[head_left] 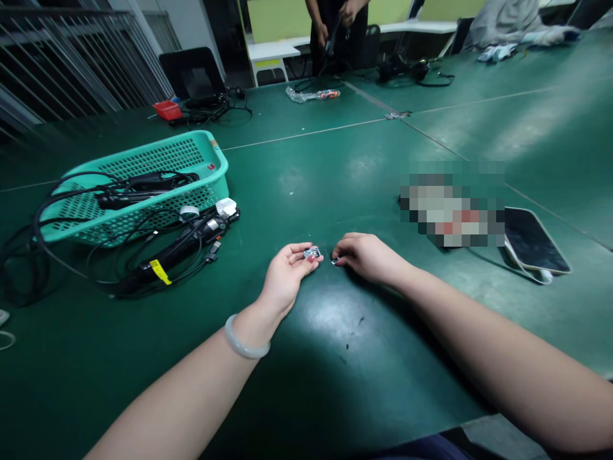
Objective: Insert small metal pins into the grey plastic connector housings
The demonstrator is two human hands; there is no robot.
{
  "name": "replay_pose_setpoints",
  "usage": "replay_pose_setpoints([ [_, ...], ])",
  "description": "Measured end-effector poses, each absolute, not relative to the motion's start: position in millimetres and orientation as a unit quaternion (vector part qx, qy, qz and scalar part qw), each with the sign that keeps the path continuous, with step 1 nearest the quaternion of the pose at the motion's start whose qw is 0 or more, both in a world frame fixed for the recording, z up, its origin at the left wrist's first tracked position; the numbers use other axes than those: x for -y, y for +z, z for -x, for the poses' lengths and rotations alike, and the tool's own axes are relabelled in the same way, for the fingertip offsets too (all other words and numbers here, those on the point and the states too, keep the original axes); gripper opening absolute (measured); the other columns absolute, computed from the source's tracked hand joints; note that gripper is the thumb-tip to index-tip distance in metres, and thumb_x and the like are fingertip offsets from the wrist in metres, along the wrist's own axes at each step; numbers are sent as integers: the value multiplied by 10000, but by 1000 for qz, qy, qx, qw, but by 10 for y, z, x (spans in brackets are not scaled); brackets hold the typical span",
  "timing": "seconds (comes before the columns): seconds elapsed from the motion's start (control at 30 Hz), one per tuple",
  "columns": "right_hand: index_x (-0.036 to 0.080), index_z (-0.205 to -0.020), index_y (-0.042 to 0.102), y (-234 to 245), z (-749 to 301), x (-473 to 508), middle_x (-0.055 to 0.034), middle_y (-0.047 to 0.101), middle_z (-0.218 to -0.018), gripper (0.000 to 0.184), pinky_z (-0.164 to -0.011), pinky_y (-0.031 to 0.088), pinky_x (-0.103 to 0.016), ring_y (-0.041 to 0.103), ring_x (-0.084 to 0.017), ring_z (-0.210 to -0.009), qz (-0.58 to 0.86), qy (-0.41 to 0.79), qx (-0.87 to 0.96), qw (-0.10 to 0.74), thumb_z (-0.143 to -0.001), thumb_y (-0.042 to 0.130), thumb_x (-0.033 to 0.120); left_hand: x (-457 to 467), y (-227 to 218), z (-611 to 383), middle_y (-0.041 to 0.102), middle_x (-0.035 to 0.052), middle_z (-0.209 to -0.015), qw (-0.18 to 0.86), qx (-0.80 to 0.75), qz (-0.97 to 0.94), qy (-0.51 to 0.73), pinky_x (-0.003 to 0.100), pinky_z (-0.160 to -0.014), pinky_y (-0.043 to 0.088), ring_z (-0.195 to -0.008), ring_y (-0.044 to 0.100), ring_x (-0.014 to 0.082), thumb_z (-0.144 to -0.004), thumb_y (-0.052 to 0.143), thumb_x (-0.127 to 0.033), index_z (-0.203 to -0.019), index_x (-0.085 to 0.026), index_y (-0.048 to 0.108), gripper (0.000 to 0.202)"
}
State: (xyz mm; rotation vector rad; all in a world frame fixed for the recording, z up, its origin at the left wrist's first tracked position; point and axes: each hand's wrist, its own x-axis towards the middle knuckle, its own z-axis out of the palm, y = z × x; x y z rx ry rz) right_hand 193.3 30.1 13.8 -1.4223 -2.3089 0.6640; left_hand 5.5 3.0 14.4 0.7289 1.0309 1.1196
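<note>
Just above the green table, my left hand is closed in a pinch. Between its thumb and fingers is a small black-and-white patterned piece, too small to identify. A short gap to the right, my right hand is also closed, with thumb and forefinger pinching a tiny whitish piece. Most of that piece is hidden by the fingers. The two hands face each other without touching. Below them, a few small dark specks mark the tabletop.
To the left stands a turquoise basket with black corded devices; another black corded device lies before it. A phone with a cable and a blurred object lie right. Farther back are a black screen and another person.
</note>
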Motion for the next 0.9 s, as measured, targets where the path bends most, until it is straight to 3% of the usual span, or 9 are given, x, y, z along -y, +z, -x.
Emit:
replay_pose_setpoints([
  [0.17,173,-796,699,151,-1916,-273,-49,613,-817,263,-716,439,-249,572,-133,-720,465,206,844,170,-804,470,45,-26,158,-56,695,43,-898,665,-455,-325,494,339,-927,481,-818,683,120,-684,706,-65,-921,-123,607,263],
  [0.3,181,-810,700,172,-1881,-244,-59,643,-866,349,-776,444,-267,584,-156,-817,429,187,867,173,-753,424,-25,-29,162,-59,693,45,-895,665,-454,-323,497,348,-938,474,-822,681,123,-675,712,-62,-911,-124,609,264],
  [0.37,178,-877,693,186,-1875,-238,-61,669,-888,318,-805,449,-283,590,-165,-849,443,191,855,190,-790,439,6,-31,153,-60,692,48,-897,664,-454,-323,498,357,-942,470,-824,680,126,-671,715,-63,-912,-122,609,270],
  [0.43,161,-942,677,195,-1876,-236,-73,677,-896,186,-787,461,-297,598,-176,-829,479,194,833,199,-842,522,140,-33,141,-59,692,50,-898,664,-454,-324,498,360,-945,467,-825,680,128,-671,714,-62,-918,-121,609,275],
  [0.53,150,-923,677,188,-1878,-234,-80,670,-872,198,-748,473,-303,606,-191,-802,507,196,821,174,-784,670,291,-33,129,-56,693,46,-894,664,-454,-325,498,357,-946,467,-824,680,126,-669,710,-56,-916,-121,609,275],
  [0.63,170,-896,692,171,-1880,-236,-69,681,-894,118,-790,470,-289,617,-181,-844,489,200,832,168,-812,609,168,-35,124,-54,693,42,-895,664,-454,-326,497,350,-941,469,-821,680,123,-664,712,-57,-913,-126,611,277],
  [0.7,181,-922,697,167,-1891,-242,-63,689,-930,185,-823,463,-285,622,-173,-876,483,195,835,177,-838,544,119,-36,124,-54,692,44,-900,664,-454,-328,496,347,-932,473,-823,681,124,-667,712,-62,-918,-126,613,278],
  [0.9,165,-830,697,196,-1922,-260,-68,680,-848,93,-754,463,-290,617,-188,-801,526,161,824,132,-808,607,178,-36,130,-53,689,44,-903,664,-458,-327,492,327,-898,484,-812,682,120,-686,694,-55,-922,-125,610,260],
])
